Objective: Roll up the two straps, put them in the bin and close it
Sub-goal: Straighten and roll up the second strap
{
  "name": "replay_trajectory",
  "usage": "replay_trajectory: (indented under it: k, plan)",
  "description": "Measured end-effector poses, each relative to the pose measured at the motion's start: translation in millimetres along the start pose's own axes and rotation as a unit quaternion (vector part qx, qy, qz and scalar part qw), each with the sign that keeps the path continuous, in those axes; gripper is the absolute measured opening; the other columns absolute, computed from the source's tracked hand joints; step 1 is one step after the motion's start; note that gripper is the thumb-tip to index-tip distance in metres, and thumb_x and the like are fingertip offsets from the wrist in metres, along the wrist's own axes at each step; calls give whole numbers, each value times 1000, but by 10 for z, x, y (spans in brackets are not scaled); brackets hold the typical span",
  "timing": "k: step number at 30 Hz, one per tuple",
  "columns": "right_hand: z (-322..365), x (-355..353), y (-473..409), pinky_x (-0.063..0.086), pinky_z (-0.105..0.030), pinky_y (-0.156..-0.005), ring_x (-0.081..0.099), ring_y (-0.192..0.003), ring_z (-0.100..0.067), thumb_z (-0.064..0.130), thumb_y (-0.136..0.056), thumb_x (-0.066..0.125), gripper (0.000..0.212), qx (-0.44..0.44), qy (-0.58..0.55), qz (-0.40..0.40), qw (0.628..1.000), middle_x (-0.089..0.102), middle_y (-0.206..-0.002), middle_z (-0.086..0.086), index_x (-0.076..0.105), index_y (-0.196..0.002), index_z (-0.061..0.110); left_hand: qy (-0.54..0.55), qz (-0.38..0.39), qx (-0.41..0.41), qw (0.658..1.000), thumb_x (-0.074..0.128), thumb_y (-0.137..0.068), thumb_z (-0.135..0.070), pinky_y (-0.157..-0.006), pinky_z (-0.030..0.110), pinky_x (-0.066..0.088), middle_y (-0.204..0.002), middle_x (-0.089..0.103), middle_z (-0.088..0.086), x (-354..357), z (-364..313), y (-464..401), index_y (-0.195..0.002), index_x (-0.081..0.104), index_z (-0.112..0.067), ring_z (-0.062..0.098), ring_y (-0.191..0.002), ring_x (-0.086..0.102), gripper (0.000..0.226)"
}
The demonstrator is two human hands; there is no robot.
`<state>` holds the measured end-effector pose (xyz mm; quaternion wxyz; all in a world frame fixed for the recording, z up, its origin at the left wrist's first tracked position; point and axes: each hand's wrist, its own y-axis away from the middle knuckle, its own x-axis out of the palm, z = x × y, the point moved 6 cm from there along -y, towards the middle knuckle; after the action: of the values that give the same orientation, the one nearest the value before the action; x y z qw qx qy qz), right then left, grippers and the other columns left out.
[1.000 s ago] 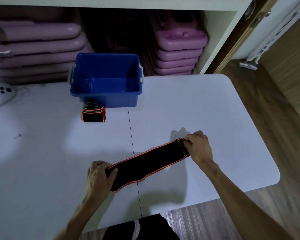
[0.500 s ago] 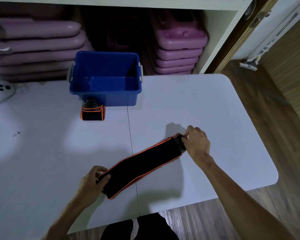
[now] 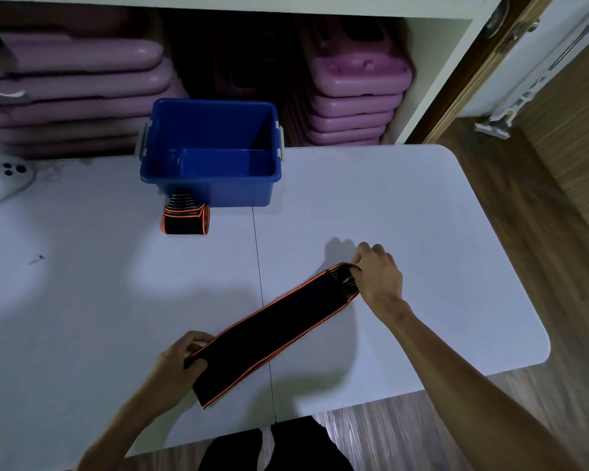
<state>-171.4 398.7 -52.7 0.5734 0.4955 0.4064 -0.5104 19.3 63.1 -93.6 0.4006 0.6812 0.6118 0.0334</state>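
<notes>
Head view: left hand (image 3: 176,367) fingers pinch near end of flat strap (image 3: 272,331), right hand (image 3: 378,277) fingers pinch far end; rolled strap (image 3: 186,220) touches open blue bin (image 3: 211,195); bare table (image 3: 405,215) toward right edge.

A black, orange-edged strap (image 3: 272,331) lies stretched across the white tabletop (image 3: 422,232), left hand (image 3: 176,365) pinching its near end, right hand (image 3: 378,277) its far end. A rolled strap (image 3: 186,220) touches the open blue bin (image 3: 211,154).

**Hidden and cut off**

The flat strap (image 3: 276,329) has its far end under the right hand (image 3: 380,278) and a near corner inside the left hand's (image 3: 176,363) grip. The surface (image 3: 405,215) runs off the left edge. The rolled strap (image 3: 185,220) hides part of the bin's (image 3: 211,185) front wall.
</notes>
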Motion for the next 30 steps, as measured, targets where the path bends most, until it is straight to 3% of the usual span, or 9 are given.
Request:
replay_trajectory:
  k: [7, 10, 13, 15, 17, 21, 24, 27, 30]
  plan:
    - [21, 143, -190, 46, -32, -59, 59, -78, -31, 6, -93, 48, 16, 26, -12, 30, 999, 59, -93, -11, 61, -102, 10, 2, -17, 1, 1000, 64, -88, -15, -75, 45, 57, -81, 73, -5, 6, 63, -16, -90, 70, -27, 14, -79, 70, 14]
    - [37, 147, -209, 49, -34, -59, 59, -74, -32, 5, -93, 47, 17, 24, -37, 25, 999, 57, -93, -12, 61, -102, 10, -7, -61, 5, 998, 68, -86, -23, -64, 37, 55, -68, 71, 1, 3, -25, 14, -80, 68, -21, 13, -64, 67, 6]
    - [61, 192, -201, 55, -37, -68, 58, -83, -27, 13, -90, 50, 20, 2, -106, 59, 993, 56, -98, -7, 60, -106, 19, -35, -73, 13, 997, 65, -87, -36, -57, 30, 53, -69, 69, -2, 28, -97, 39, -80, 65, -27, 8, -60, 64, 11]
    - [84, 238, -191, 56, -41, -75, 55, -93, -26, 14, -83, 52, 31, -19, -139, 103, 985, 53, -103, -3, 57, -110, 28, -36, -49, 25, 998, 67, -86, -32, -57, 19, 49, -76, 69, -8, 79, -149, 42, -89, 64, -31, 4, -64, 64, 5]
    - [57, 253, -218, 57, -42, -75, 57, -94, -26, 8, -81, 52, 34, -33, -133, 112, 984, 54, -102, -4, 58, -107, 29, -43, -48, 27, 998, 68, -86, -22, -58, 12, 45, -82, 68, -12, 96, -167, 35, -95, 63, -29, 1, -70, 63, 13]
    - [-50, 171, -344, 57, -39, -71, 63, -86, -26, -4, -83, 46, 37, -16, -115, 71, 991, 59, -101, -6, 64, -101, 23, -41, -67, -15, 997, 71, -84, -23, -53, 20, 46, -70, 67, -6, 76, -120, 2, -82, 66, -22, 5, -59, 60, 5]
    - [10, 132, -425, 54, -36, -67, 63, -82, -28, 5, -87, 50, 30, -6, -99, 55, 994, 56, -105, -5, 64, -104, 25, -32, -75, -25, 996, 71, -84, -28, -49, 31, 48, -61, 63, -1, 149, -170, -24, -75, 61, -16, 13, -50, 59, 18]
    - [128, 182, -468, 55, -36, -72, 62, -85, -27, 19, -86, 56, 27, -4, -139, 98, 985, 50, -110, -2, 60, -111, 30, 3, -69, -34, 997, 67, -87, -26, -38, 25, 46, -66, 66, 9, 266, -298, -43, -78, 58, -10, 18, -41, 62, 20]
    - [184, 234, -496, 56, -39, -80, 61, -93, -22, 26, -79, 54, 33, -19, -179, 145, 973, 52, -112, 0, 60, -111, 34, 33, -73, -52, 995, 65, -88, -21, -37, 22, 46, -68, 66, 11, 356, -362, -51, -80, 57, -7, 16, -42, 63, 18]
